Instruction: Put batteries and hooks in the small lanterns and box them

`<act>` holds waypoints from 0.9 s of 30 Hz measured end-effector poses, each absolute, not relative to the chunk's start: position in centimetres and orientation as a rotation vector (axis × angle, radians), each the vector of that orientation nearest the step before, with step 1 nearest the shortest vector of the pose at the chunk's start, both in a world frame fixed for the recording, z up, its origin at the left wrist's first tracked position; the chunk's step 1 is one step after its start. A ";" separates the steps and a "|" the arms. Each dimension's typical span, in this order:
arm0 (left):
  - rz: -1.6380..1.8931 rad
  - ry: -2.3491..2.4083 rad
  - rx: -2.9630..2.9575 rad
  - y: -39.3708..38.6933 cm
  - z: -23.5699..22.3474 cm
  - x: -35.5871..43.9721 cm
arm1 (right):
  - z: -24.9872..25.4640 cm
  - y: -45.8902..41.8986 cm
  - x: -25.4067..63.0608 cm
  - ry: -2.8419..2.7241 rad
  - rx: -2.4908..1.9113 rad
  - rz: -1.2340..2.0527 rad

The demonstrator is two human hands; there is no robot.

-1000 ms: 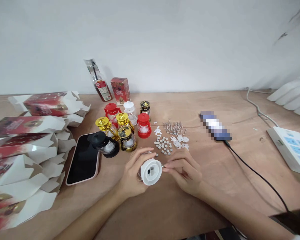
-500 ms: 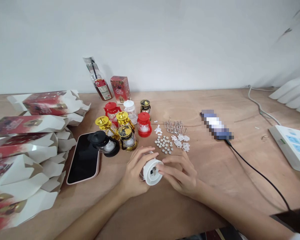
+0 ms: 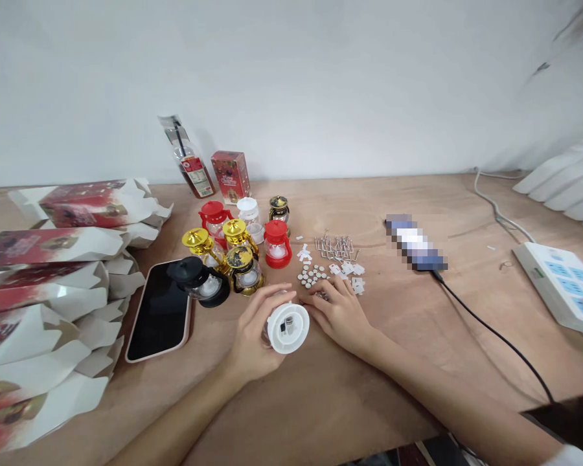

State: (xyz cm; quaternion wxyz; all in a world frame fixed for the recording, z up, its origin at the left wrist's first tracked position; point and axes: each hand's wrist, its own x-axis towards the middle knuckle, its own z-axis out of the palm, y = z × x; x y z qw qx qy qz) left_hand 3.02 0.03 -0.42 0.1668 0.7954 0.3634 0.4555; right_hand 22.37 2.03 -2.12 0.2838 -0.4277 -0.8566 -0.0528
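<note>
The left hand (image 3: 253,333) is clasping a white lantern (image 3: 274,329); the right hand (image 3: 341,316) is curling its fingers over discs (image 3: 309,276), pinch hidden.

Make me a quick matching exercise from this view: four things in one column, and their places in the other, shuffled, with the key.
Things
1. White lantern with its base showing
2. Right hand
3. Black lantern
4. Standing red box

Places
A. Nearest the pink-edged phone
B. Beside the bottle, near the wall
C. Held in the left hand
D. Down at the small round discs

Pairs: 1-C, 2-D, 3-A, 4-B
</note>
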 end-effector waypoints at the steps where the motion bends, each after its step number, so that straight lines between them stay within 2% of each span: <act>1: 1.293 1.038 2.267 0.0 -0.4 3.0 | -2.1 2.0 22.3 -2.298 -1.157 -0.129; 9: 1.264 1.029 2.305 -0.1 -0.6 3.0 | -1.7 2.1 22.4 -2.301 -1.293 0.161; 17: 1.267 1.033 2.331 0.0 -0.7 3.1 | 0.6 0.4 22.4 -1.783 -0.840 0.124; 22: 1.250 1.036 2.372 -0.1 -0.7 3.2 | 1.2 -1.0 22.1 -1.896 -0.681 0.031; 27: 1.245 1.042 2.382 -0.2 -0.8 3.3 | 0.7 -1.1 21.8 -1.913 -0.722 -0.051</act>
